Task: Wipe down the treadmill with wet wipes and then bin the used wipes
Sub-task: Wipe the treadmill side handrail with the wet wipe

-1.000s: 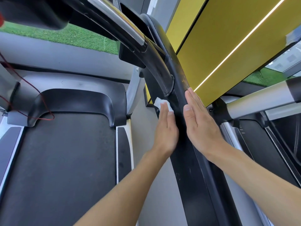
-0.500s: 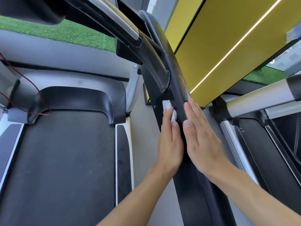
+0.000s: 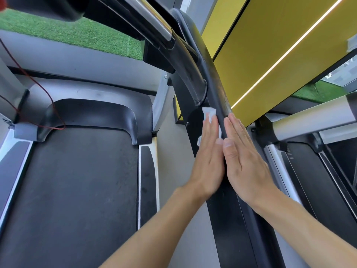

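Observation:
The treadmill's black upright post (image 3: 228,213) slants from the lower middle up to the handrail (image 3: 185,60). My left hand (image 3: 209,161) lies flat against the post's left face and presses a white wet wipe (image 3: 209,113) onto it; the wipe shows past the fingertips and at the thumb side. My right hand (image 3: 245,163) lies flat with fingers together on the post's right face, and I cannot see whether a wipe is under it. The black running belt (image 3: 73,190) fills the lower left.
A red safety cord (image 3: 34,82) hangs over the belt's front cover. A second treadmill with a silver handrail (image 3: 313,117) stands close on the right. A yellow wall panel (image 3: 270,51) rises behind, and green turf (image 3: 77,33) lies beyond the grey ledge.
Both hands have slid down the post over the last second, the left one taking the wipe with it. More of the wipe now shows beside the left thumb.

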Tool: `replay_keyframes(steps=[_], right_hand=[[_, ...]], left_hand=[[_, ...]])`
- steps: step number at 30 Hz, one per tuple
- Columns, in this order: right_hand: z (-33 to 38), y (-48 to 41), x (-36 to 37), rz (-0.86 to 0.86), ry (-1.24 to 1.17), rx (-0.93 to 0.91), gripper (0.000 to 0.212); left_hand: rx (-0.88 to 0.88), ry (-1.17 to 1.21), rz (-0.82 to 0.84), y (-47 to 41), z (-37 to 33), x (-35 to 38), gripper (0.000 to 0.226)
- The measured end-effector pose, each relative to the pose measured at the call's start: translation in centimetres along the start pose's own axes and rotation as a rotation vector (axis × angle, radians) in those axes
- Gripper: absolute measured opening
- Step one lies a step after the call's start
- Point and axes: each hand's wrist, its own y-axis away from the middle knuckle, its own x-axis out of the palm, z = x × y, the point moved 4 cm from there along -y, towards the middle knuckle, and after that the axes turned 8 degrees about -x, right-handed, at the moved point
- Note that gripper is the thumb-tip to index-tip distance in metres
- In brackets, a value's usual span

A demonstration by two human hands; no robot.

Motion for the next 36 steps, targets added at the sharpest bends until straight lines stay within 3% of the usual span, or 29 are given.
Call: replay_keyframes(steps=[4, 8, 13, 18, 24, 28, 32, 34, 36], right_hand=[[0.0, -0.1, 0.1, 0.004, 0.03, -0.001, 0.072], [0.1, 0.0, 0.1, -0.003, 0.038, -0.002, 0.072], [0.2, -0.1, 0.1, 0.012, 0.037, 0.007, 0.073], [0.2, 0.0, 0.0, 0.013, 0.06, 0.004, 0.071], [0.2, 0.0, 0.2, 0.019, 0.07, -0.01, 0.073], [0.0, 0.0, 0.1, 0.012, 0.069, -0.015, 0.072], [-0.2, -0.3, 0.4, 0.015, 0.033, -0.014, 0.071], [-0.1, -0.2, -0.2, 0.011, -0.046, -0.004, 0.064], [0.2, 1.4, -1.0, 0.028, -0.129, 0.029, 0.057]], left_hand=[[-0.185, 0.111, -0.051, -1.2, 1.1, -0.2, 0.051], [-0.196, 0.123, -0.04, 2.4, 1.7, 1.2, 0.051], [-0.359, 0.224, -0.107, -3.2, 3.1, -1.4, 0.054], [-0.31, 0.254, -0.053, 1.9, 2.5, 0.4, 0.055], [-0.363, 0.201, -0.16, -0.8, 4.2, -0.8, 0.052], [-0.323, 0.195, -0.082, 3.3, 5.7, 1.6, 0.057], [-0.438, 0.246, -0.054, -1.1, 7.4, 0.2, 0.082], [-0.423, 0.233, -0.039, -0.4, 6.6, 0.3, 0.084], [-0.342, 0.206, 0.027, 3.6, 4.8, 1.6, 0.071]])
